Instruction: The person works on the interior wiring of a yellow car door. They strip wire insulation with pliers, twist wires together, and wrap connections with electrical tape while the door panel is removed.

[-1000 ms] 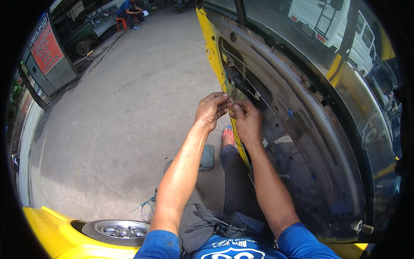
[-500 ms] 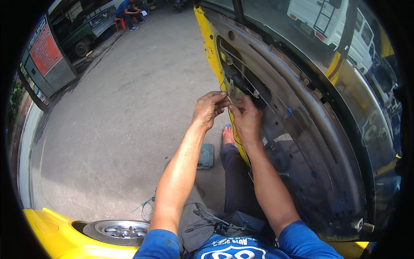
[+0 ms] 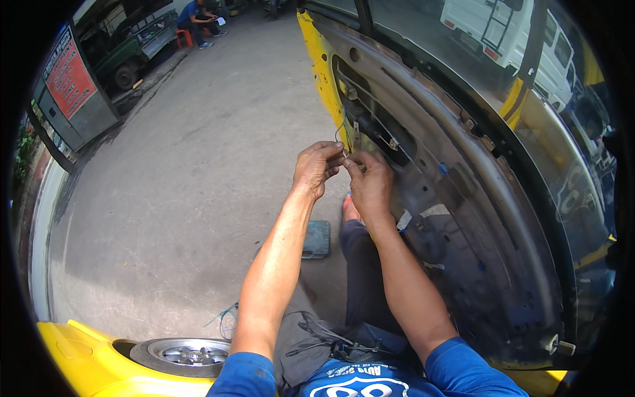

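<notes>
A thin dark wire loops out from the edge of the yellow car door and runs down to my fingertips. My left hand pinches it between thumb and forefinger. Close against it, my right hand is closed too, thumb and forefinger pinching a small pale bit at the wire's end. Just what that bit is stays too small to tell. The door's inner side is stripped to bare metal, with rods and an opening beyond my hands.
On the ground below my left forearm lies a grey-green tool case. A yellow fender with a wheel is at lower left. Farther off are a red sign board, a seated person and a white van.
My right hand has moved slightly left, closer to my left fingertips. The wire now bows out in a wider loop beside the door's edge.
</notes>
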A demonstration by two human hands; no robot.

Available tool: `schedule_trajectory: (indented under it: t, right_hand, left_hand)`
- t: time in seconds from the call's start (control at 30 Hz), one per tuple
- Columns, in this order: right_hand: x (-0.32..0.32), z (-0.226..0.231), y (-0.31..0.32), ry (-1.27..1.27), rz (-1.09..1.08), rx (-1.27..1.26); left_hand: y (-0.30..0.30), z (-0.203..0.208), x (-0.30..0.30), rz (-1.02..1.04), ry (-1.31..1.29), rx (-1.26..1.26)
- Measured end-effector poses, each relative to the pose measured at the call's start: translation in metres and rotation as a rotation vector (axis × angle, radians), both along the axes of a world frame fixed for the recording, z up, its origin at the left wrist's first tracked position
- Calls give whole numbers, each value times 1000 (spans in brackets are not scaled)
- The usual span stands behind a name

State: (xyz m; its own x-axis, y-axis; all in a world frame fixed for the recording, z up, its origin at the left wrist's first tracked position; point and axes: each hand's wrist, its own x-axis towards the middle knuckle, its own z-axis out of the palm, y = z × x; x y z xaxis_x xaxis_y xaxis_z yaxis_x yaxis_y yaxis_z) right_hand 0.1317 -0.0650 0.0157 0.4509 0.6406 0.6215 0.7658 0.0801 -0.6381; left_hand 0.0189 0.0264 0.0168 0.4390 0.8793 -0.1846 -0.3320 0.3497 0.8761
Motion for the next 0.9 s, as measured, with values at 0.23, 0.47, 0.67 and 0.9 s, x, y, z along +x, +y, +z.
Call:
schedule_trajectory:
  t: [0.23, 0.47, 0.67, 0.9]
  right_hand:
    - [-1, -3, 7, 176, 64, -113]
    - [3, 3, 7, 148, 52, -74]
    - [7, 6, 11, 152, 125, -127]
    - [16, 18, 22, 584, 319, -306]
  left_hand:
    - [6, -1, -10, -44, -28, -26]
    - [7, -1, -8, -75, 21, -25]
    - [5, 4, -6, -81, 130, 52]
    - [10, 5, -15, -113, 159, 117]
